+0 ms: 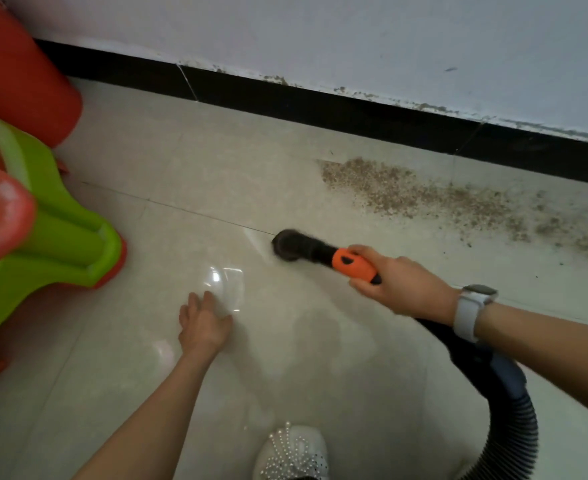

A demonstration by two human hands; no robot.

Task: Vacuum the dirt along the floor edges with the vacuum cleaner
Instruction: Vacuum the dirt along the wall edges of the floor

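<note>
My right hand [400, 282] grips the orange handle [353, 266] of the vacuum cleaner. Its round black brush nozzle [287, 245] rests on the pale tiled floor, pointing left. A black ribbed hose [514, 420] runs back from the handle under my right wrist, which wears a white watch. A wide patch of brown dirt [424, 195] lies along the black skirting board [354, 112], to the right of and beyond the nozzle. My left hand [204, 323] hovers low over the floor with its fingers spread and relaxed, holding nothing.
Stacked green and red plastic stools [46, 230] stand at the left, close to the wall. A white wall [354, 36] rises above the skirting. My white beaded shoe [290, 452] shows at the bottom centre.
</note>
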